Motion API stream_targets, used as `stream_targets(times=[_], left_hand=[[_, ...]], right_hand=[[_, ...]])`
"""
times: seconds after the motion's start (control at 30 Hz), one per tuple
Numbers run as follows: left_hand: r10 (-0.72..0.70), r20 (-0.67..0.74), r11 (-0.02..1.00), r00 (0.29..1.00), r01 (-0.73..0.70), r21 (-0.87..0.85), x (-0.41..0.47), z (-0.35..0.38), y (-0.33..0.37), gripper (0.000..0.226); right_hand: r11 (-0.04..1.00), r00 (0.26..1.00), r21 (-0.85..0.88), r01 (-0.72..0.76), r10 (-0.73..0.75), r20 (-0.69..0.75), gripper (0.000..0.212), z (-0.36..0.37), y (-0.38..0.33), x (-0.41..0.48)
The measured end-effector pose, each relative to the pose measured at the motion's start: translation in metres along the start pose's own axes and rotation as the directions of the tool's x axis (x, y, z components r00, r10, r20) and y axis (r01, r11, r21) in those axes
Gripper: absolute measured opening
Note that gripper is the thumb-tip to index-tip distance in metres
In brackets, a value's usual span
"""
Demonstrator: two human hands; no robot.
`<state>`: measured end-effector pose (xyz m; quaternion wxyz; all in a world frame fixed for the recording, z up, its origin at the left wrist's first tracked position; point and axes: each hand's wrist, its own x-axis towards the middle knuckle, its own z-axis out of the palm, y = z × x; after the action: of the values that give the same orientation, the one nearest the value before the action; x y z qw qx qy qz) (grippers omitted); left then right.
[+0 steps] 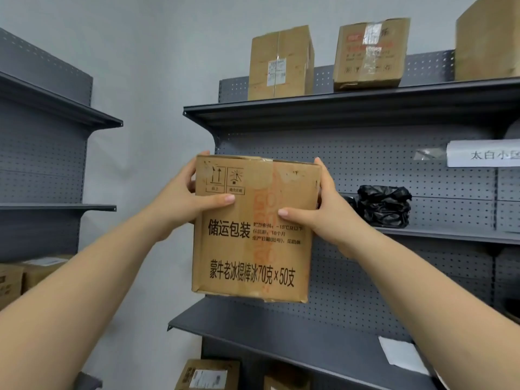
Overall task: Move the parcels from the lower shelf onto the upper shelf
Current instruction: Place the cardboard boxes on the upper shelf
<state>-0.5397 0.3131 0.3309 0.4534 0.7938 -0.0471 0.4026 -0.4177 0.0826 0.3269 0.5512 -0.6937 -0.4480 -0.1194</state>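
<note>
I hold a brown cardboard box (253, 249) with black Chinese print in mid-air in front of the grey shelving. My left hand (183, 198) grips its left side, thumb on the front face. My right hand (318, 209) grips its right side the same way. The box hangs below the top shelf (337, 105) and above a lower shelf board (281, 330). On the top shelf stand three cardboard parcels: one at the left (281, 63), a taped one (371, 52) and a partly cropped one at the right edge (489, 38).
A black plastic-wrapped parcel (384, 206) lies on the middle shelf (450, 235) at right. A white paper sign (484, 153) hangs on the pegboard. More boxes sit at the bottom (208, 375) and on the left rack (33, 274). A white sheet (402, 353) lies on the lower board.
</note>
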Motion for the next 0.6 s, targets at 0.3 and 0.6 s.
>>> stream_targets(times=[0.3, 0.6], left_hand=[[0.157, -0.127, 0.987, 0.979, -0.158, 0.004, 0.092, -0.028, -0.026, 0.072], [0.218, -0.108, 0.976, 0.97, -0.22, 0.0, 0.196, -0.093, -0.101, 0.069]], right_hand=[[0.993, 0.989, -0.026, 0.118, -0.12, -0.092, 0.108, 0.031, -0.005, 0.097], [0.987, 0.977, -0.067, 0.149, -0.157, -0.142, 0.105, 0.099, 0.029, 0.21]])
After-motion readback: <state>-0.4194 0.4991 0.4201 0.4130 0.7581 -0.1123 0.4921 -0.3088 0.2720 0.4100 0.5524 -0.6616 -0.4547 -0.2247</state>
